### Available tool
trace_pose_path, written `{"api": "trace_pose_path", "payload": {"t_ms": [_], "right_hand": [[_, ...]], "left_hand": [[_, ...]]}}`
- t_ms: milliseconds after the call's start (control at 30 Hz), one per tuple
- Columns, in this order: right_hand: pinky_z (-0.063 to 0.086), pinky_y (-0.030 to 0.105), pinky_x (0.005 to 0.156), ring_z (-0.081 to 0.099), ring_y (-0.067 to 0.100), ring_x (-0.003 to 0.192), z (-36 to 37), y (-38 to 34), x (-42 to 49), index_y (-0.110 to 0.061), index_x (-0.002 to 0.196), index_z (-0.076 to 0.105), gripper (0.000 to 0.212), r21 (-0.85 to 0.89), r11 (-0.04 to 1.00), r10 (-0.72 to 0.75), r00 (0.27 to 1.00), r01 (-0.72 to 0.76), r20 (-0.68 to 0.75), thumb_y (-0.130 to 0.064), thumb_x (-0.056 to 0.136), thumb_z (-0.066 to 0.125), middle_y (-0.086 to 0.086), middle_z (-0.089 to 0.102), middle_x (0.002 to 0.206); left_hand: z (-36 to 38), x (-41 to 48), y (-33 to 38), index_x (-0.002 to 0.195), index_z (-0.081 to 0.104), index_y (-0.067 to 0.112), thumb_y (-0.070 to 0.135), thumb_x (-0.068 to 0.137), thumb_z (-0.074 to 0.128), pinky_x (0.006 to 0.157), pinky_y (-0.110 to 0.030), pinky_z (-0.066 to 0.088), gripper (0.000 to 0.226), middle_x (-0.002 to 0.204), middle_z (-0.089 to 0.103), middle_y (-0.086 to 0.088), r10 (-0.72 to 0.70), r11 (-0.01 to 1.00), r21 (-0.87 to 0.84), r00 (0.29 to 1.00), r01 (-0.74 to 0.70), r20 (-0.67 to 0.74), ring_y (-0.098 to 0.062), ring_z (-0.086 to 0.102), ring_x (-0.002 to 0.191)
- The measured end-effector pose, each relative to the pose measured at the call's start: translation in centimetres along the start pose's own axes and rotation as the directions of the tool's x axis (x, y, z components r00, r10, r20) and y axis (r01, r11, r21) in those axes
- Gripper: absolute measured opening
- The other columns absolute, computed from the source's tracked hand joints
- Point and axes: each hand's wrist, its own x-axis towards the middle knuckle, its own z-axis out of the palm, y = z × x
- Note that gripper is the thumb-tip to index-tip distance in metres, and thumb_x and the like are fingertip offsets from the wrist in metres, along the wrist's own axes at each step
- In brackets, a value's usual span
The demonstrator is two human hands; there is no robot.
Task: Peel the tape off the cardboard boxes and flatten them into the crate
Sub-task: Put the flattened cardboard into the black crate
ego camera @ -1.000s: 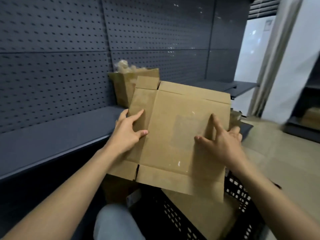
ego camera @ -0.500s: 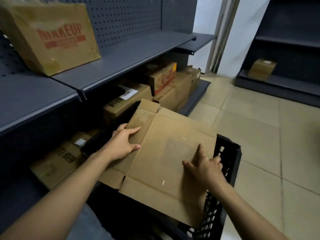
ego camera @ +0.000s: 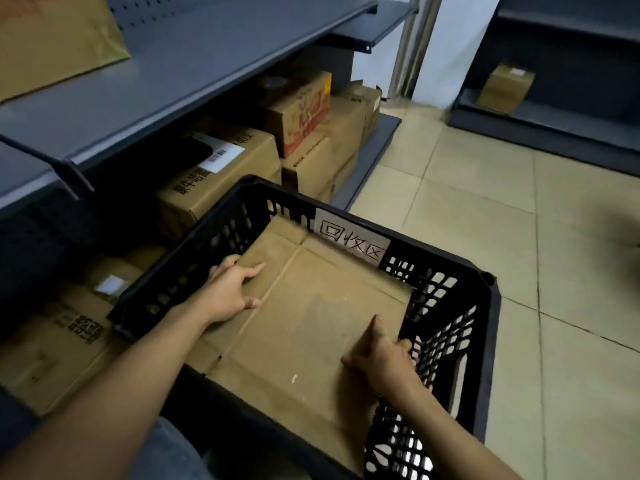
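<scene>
Cardboard (ego camera: 311, 327) gripped by left hand (ego camera: 227, 296), right hand (ego camera: 384, 362).

The flattened cardboard box (ego camera: 304, 327) lies tilted inside the black crate (ego camera: 485, 358), its near edge overlapping the crate's near rim. The left hand (ego camera: 228, 292) holds the box's left flap. The right hand (ego camera: 384, 358) grips its right edge, thumb and one finger on top. A handwritten label (ego camera: 351, 239) is fixed to the crate's far wall. Stacked cartons (ego camera: 221, 174) stand left of the crate.
</scene>
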Motion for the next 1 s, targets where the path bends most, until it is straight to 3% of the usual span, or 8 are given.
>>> {"api": "trace_pose_path", "payload": {"t_ms": [267, 467, 567, 633, 700, 767, 833, 1000], "right_hand": [[0.041, 0.044, 0.107, 0.051, 0.042, 0.119, 2.8, -1.1, 2.4, -0.025, 0.157, -0.012, 0.105, -0.083, 0.991, 0.104, 0.994, -0.101, 0.033, -0.044, 0.091, 0.067, 0.026, 0.029, 0.137], [0.042, 0.043, 0.107, 0.048, 0.041, 0.123, 4.1, -0.3, 4.4, -0.023, 0.157, -0.014, 0.100, -0.167, 0.970, 0.189, 0.980, -0.177, 0.058, -0.041, 0.095, 0.062, 0.028, 0.028, 0.140], [0.034, 0.046, 0.112, 0.033, 0.043, 0.135, 4.9, 0.0, 5.1, -0.022, 0.158, -0.011, 0.084, -0.266, 0.944, 0.207, 0.978, -0.196, 0.016, -0.034, 0.100, 0.050, 0.029, 0.016, 0.148], [0.021, 0.049, 0.118, 0.011, 0.047, 0.146, 4.9, -0.4, 5.5, -0.017, 0.157, -0.012, 0.079, -0.382, 0.917, 0.110, 0.993, -0.113, -0.031, -0.025, 0.101, 0.043, 0.029, -0.003, 0.158], [0.006, 0.052, 0.121, -0.011, 0.046, 0.149, 4.7, -0.9, 6.3, -0.017, 0.156, -0.016, 0.089, -0.429, 0.902, -0.042, 0.999, 0.046, 0.019, -0.026, 0.097, 0.050, 0.025, -0.019, 0.161], [0.000, 0.052, 0.121, -0.021, 0.045, 0.147, 4.9, -1.4, 7.3, -0.019, 0.157, -0.015, 0.106, -0.412, 0.899, -0.112, 0.987, 0.151, 0.118, -0.052, 0.090, 0.061, 0.024, -0.026, 0.159], [-0.004, 0.053, 0.120, -0.026, 0.046, 0.145, 5.6, -1.6, 8.1, -0.017, 0.157, -0.014, 0.125, -0.396, 0.904, -0.099, 0.980, 0.160, 0.170, -0.072, 0.076, 0.065, 0.026, -0.030, 0.157], [-0.007, 0.056, 0.120, -0.029, 0.048, 0.143, 7.4, -0.7, 9.0, -0.013, 0.156, -0.017, 0.135, -0.421, 0.893, -0.113, 0.985, 0.160, 0.134, -0.072, 0.071, 0.070, 0.030, -0.033, 0.154]], "left_hand": [[2.6, 4.0, -1.1, 0.156, 0.005, 0.047, 0.023, 0.088, 0.074, 0.118, -0.056, 0.023, 0.100, 0.156, 0.002, -0.007, -0.049, 0.991, 0.127, 0.991, 0.033, 0.128, -0.038, 0.013, 0.146], [4.9, 6.2, -0.6, 0.156, -0.004, 0.045, 0.018, 0.092, 0.069, 0.112, -0.055, 0.031, 0.101, 0.156, -0.003, -0.015, -0.075, 0.970, 0.243, 0.961, 0.008, 0.265, -0.044, 0.022, 0.143], [6.3, 7.2, -0.9, 0.156, -0.008, 0.043, 0.018, 0.094, 0.066, 0.112, -0.055, 0.032, 0.099, 0.159, -0.010, -0.019, -0.093, 0.954, 0.298, 0.941, -0.009, 0.325, -0.046, 0.018, 0.144], [7.0, 7.8, -0.7, 0.157, -0.008, 0.038, 0.021, 0.095, 0.066, 0.113, -0.054, 0.032, 0.098, 0.161, -0.015, -0.019, -0.078, 0.916, 0.396, 0.946, -0.057, 0.316, -0.045, 0.010, 0.147], [7.5, 8.5, -0.2, 0.158, -0.008, 0.031, 0.018, 0.092, 0.068, 0.115, -0.052, 0.032, 0.102, 0.163, -0.018, -0.016, 0.002, 0.872, 0.460, 0.940, -0.168, 0.341, -0.043, 0.002, 0.149], [7.9, 9.1, 0.0, 0.157, -0.014, 0.030, 0.017, 0.087, 0.075, 0.119, -0.052, 0.025, 0.114, 0.163, -0.025, -0.009, 0.023, 0.872, 0.431, 0.900, -0.231, 0.436, -0.041, -0.011, 0.150], [8.1, 9.7, 0.0, 0.153, -0.023, 0.033, 0.022, 0.079, 0.083, 0.121, -0.055, 0.013, 0.131, 0.158, -0.035, -0.005, -0.020, 0.890, 0.401, 0.857, -0.219, 0.514, -0.040, -0.023, 0.147], [10.7, 10.3, 0.1, 0.143, -0.041, 0.024, 0.031, 0.073, 0.087, 0.120, -0.058, 0.007, 0.146, 0.148, -0.048, -0.015, -0.103, 0.838, 0.506, 0.852, -0.204, 0.514, -0.048, -0.029, 0.141]]}}
